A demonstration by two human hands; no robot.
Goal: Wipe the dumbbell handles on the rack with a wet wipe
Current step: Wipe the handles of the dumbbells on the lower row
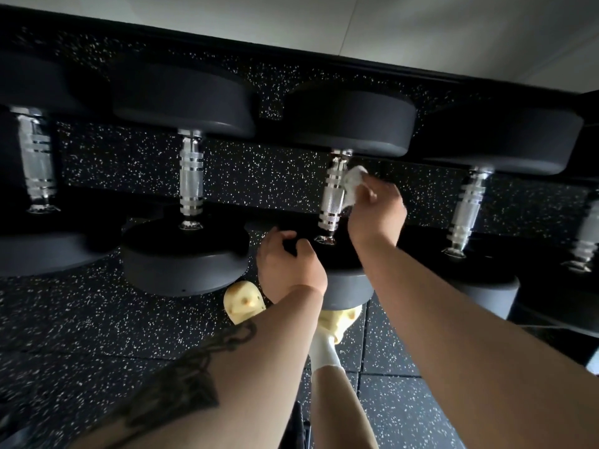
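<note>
Several black dumbbells with knurled chrome handles stand in a row on the speckled black floor. My right hand (376, 212) pinches a white wet wipe (353, 181) against the right side of the third dumbbell's handle (334, 196), near its upper half. My left hand (288, 264) curls over the near black head (348, 286) of that same dumbbell, fingers hooked on its top edge. The neighbouring handle (192, 179) to the left and another handle (466, 209) to the right are untouched.
A far-left dumbbell handle (35, 163) and a blurred one at the right edge (588, 234) complete the row. My feet in yellow clogs (243, 303) and white socks stand just before the dumbbells. A black baseboard and white wall (453, 34) run behind.
</note>
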